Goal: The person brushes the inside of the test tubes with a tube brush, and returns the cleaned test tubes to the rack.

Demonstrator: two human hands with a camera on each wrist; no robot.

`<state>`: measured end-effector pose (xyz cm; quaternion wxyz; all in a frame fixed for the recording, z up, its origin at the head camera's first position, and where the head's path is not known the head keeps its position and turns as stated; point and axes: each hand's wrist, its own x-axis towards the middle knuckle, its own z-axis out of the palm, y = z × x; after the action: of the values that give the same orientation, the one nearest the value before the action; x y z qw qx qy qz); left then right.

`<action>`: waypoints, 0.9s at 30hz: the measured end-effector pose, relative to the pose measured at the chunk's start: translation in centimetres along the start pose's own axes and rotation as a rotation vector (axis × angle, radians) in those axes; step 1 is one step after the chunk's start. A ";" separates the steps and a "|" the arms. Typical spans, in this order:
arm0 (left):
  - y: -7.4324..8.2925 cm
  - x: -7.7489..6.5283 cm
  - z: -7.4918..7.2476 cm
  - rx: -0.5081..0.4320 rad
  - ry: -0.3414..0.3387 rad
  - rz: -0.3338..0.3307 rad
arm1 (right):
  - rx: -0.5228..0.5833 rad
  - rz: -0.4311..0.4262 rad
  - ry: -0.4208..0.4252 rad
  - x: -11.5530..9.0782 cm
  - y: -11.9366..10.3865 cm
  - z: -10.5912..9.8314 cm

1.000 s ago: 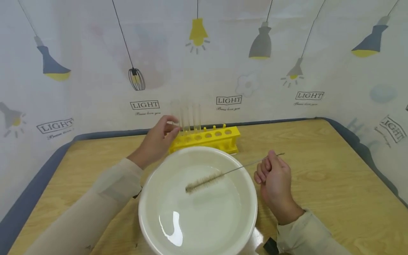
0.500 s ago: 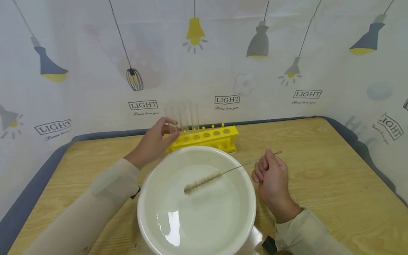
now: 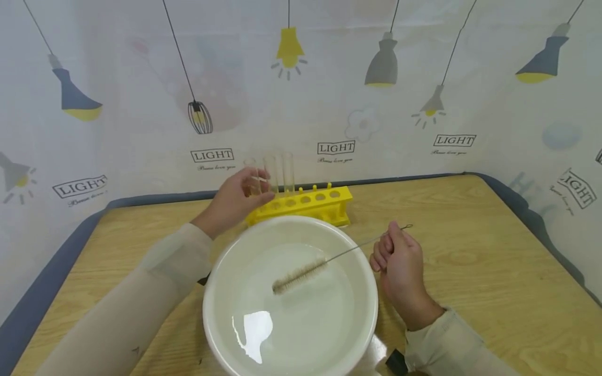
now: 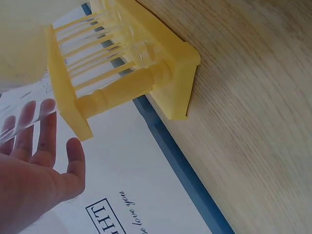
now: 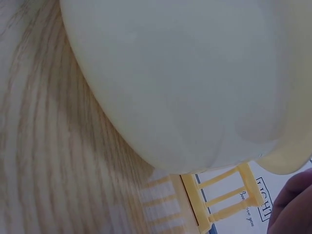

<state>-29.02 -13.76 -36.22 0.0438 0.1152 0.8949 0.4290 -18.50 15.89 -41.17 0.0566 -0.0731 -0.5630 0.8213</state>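
A yellow test tube rack (image 3: 320, 211) stands behind the white basin, with several clear glass test tubes (image 3: 288, 175) upright at its left end. My left hand (image 3: 235, 196) is at these tubes, its thumb over the rack's front and the fingers behind the leftmost tube. In the left wrist view, the fingers (image 4: 47, 136) look straight and spread beside the glass; the thumb is hidden there. My right hand (image 3: 402, 263) grips the wire handle of a test tube brush (image 3: 301, 277). Its tan bristles hang over the basin. The right wrist view shows only part of the hand.
The large white basin (image 3: 213, 313) holds clear water and sits at the front of the wooden table (image 3: 494, 261). A wall covering (image 3: 400, 115) printed with lamps rises behind the table. In the right wrist view, the basin's side (image 5: 170, 83) fills most of the picture.
My left hand has shifted slightly right along the tubes, its fingers spreading. The leftmost tube leaned left and stands near there now. The brush has dipped slightly in my right hand.
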 end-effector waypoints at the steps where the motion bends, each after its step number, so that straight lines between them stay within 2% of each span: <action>1: 0.1 0.0 0.0 0.015 0.001 0.004 | -0.002 -0.004 -0.010 0.0 0.0 0.0; 9: 0.7 0.0 -0.1 0.097 0.028 0.027 | -0.032 -0.015 -0.004 -0.1 0.2 0.1; 17: 1.9 -0.1 -1.7 0.016 0.112 0.129 | -0.021 0.003 -0.024 0.1 0.1 0.2; 23: 3.4 -0.7 -2.7 0.031 0.165 0.143 | -0.014 0.018 -0.013 0.1 0.3 0.3; 27: 4.5 -1.0 -3.2 0.031 0.204 0.204 | -0.009 0.010 -0.001 0.0 0.4 0.3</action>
<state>-27.89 -13.74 -30.72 -0.0928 0.1619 0.8848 0.4270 -18.58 15.46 -41.46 0.0518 -0.0757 -0.5665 0.8190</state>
